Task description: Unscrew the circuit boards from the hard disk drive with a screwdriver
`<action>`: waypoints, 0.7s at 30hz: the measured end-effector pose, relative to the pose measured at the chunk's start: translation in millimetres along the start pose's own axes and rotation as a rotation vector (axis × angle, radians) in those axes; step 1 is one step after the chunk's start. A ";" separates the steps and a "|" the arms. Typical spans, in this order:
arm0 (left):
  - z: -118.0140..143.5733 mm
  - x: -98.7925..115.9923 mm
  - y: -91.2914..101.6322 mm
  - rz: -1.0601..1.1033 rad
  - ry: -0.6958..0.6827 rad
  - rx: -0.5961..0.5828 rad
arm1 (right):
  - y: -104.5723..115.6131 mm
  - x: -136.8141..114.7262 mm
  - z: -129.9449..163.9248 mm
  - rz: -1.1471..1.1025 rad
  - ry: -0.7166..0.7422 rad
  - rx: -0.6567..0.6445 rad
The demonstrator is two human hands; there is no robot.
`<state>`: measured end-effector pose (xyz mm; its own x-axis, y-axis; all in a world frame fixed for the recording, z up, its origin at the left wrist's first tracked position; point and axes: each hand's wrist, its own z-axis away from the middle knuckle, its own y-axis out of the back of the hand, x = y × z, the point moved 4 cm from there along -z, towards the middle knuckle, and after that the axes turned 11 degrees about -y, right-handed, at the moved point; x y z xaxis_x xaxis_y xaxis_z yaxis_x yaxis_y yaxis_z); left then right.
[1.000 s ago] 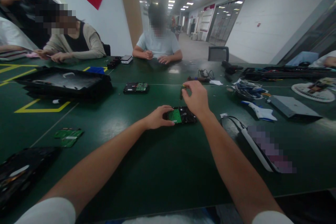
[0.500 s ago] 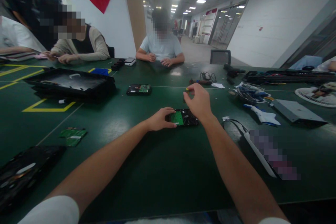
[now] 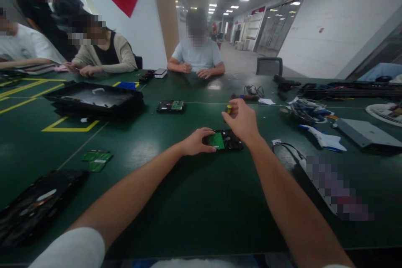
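A black hard drive (image 3: 225, 140) with a green circuit board on top lies on the green table (image 3: 188, 201) in front of me. My left hand (image 3: 197, 142) rests on its left edge and holds it down. My right hand (image 3: 243, 122) hovers just above the drive's far side, fingers pinched on a small screwdriver (image 3: 228, 110) with a yellow-and-black handle. The tool's tip is hidden behind my fingers.
A second hard drive (image 3: 171, 106) lies farther back. A black tray (image 3: 94, 98) sits at left, loose green boards (image 3: 96, 160) nearer me, a dark casing (image 3: 34, 205) at the near left. Cables (image 3: 306, 109), a white tool (image 3: 322, 139) and a grey box (image 3: 366, 133) lie right. Other people sit across the table.
My view has shifted slightly, so everything sits a little more to the right. My right hand has come down a bit closer to the drive with the screwdriver. My left hand stays on the drive.
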<state>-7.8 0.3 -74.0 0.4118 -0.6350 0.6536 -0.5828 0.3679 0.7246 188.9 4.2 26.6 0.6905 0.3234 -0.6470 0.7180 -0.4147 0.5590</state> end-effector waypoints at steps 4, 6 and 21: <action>-0.3 -2.3 -1.2 -0.003 -0.007 0.006 | 20.7 -2.9 -6.5 -0.061 -0.003 0.115; 0.1 -4.1 -1.2 -0.001 0.003 0.001 | 35.2 -2.5 -10.2 -0.012 0.008 0.233; 2.6 -5.7 1.5 0.058 0.057 -0.057 | 4.3 136.0 -19.2 0.508 -0.511 -0.199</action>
<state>-12.9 2.7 -77.1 0.4190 -0.5723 0.7050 -0.5666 0.4419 0.6955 287.6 62.7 -49.0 0.8496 -0.3228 -0.4171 0.3572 -0.2297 0.9054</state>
